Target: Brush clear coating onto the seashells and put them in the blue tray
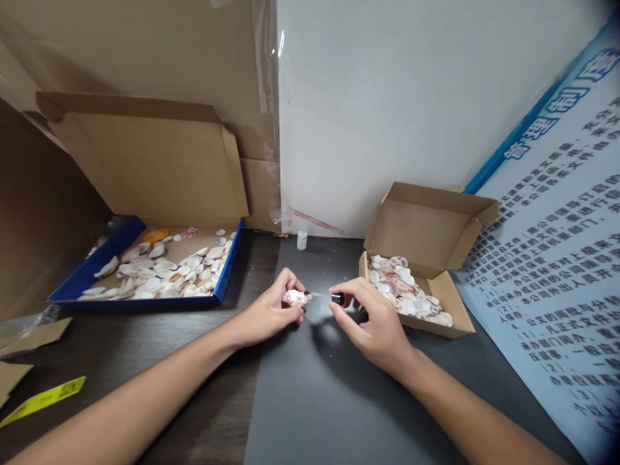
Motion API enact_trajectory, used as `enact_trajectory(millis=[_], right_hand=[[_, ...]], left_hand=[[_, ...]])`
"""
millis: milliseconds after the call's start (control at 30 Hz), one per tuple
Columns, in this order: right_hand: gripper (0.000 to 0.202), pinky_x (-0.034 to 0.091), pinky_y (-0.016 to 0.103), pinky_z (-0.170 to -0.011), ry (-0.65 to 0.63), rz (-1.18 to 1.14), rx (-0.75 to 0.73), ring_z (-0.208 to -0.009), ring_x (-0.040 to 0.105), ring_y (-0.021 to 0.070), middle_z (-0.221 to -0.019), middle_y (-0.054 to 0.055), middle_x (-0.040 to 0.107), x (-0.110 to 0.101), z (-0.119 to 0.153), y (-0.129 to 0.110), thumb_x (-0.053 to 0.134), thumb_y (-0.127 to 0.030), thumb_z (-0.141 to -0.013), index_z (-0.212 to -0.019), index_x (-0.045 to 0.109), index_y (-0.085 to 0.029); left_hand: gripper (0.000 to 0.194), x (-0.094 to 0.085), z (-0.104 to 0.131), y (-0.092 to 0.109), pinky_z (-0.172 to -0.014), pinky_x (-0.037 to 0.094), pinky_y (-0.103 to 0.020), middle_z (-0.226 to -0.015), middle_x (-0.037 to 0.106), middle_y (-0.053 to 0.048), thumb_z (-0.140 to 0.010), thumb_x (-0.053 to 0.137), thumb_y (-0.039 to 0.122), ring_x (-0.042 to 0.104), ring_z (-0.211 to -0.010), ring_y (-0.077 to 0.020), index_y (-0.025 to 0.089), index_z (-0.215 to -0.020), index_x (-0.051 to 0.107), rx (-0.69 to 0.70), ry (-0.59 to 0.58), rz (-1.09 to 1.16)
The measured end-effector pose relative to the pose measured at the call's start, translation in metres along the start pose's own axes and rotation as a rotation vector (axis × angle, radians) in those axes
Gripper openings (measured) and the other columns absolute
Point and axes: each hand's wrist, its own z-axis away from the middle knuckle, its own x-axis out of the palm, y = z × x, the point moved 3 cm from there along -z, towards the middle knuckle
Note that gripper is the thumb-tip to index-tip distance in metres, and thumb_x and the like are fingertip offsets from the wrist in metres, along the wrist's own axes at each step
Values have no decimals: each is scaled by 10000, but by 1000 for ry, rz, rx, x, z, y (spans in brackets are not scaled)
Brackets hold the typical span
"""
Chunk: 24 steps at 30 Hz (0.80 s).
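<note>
Over the middle of the table, my left hand [268, 313] pinches a small whitish, bumpy seashell [294, 298] between thumb and fingers. My right hand [380, 320] grips the black cap of a small applicator brush [338, 299]. Its thin stem points left, and the dark tip is at the shell's right edge; whether it touches cannot be made out. Behind both hands, a small bottle [302, 241] with whitish contents stands upright near the wall.
At left, a blue-edged cardboard box [220, 287] with raised lid holds many shells. Another open cardboard box [460, 307] with shells sits at right, beside a printed poster [547, 258]. A yellow strip [46, 402] and cardboard scraps [41, 339] lie at lower left. A dark grey mat [310, 413] covers part of the table.
</note>
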Motion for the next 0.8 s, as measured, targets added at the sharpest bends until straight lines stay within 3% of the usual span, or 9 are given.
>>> enact_trajectory(millis=[200, 800], right_hand=[[158, 492, 313, -723, -37, -14, -24, -774, 604, 165, -902, 29, 618, 2, 1, 1, 601, -199, -925, -1080, 627, -225], [133, 451, 331, -742, -3, 43, -37, -802, 577, 183, -878, 30, 615, -3, -2, -1, 607, -165, -898, -1019, 624, -218]], left_hand=[[236, 2, 0, 0, -722, 399, -257, -847, 564, 17, -877, 562, 221, 553, -782, -122, 215, -1013, 369, 3, -52, -25], [371, 3, -6, -7, -838, 448, -321, -980, 672, -66, -807, 720, 348, 616, -895, -184, 158, -1092, 577, -31, 34, 109]])
